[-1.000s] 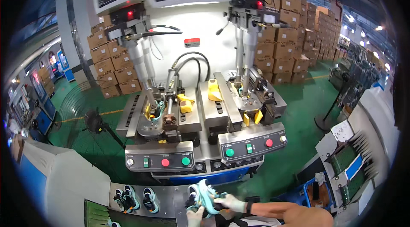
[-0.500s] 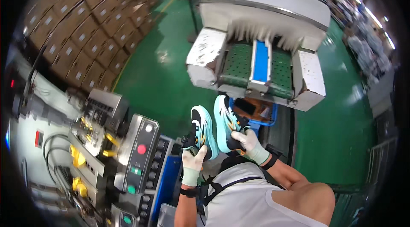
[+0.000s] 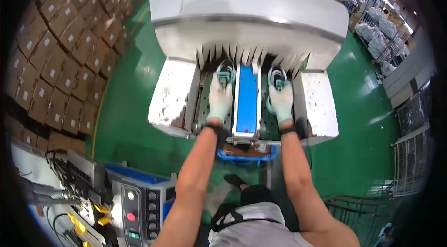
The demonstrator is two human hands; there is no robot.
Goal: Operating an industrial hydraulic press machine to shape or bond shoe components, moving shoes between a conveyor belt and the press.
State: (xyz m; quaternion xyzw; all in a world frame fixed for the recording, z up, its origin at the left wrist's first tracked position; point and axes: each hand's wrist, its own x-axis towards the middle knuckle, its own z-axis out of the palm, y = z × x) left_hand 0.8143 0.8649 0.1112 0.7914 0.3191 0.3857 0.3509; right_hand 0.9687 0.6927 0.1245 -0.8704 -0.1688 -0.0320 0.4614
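My left hand (image 3: 220,100), in a whitish glove, grips the left shoe (image 3: 226,71), a black and light-turquoise sneaker. That shoe rests at the machine's left belt opening, its toe end reaching the hanging fringe strips. My right hand (image 3: 281,101), gloved too, grips the matching right shoe (image 3: 275,76) on the perforated green right belt (image 3: 269,123). Both arms are stretched forward, and the gloves cover much of both shoes. A blue strip (image 3: 247,100) with pale rails runs between the two belts.
The large white machine hood (image 3: 249,7) stands over the belts, with chipped white side blocks (image 3: 173,93) beside them. A blue crate (image 3: 247,156) sits below the front edge. At lower left is a control panel (image 3: 135,210); stacked cartons (image 3: 60,61) line the left.
Both shoes have moved from close to my body, held sole to sole, forward onto the two belts at the machine's mouth. My view has turned toward the machine.
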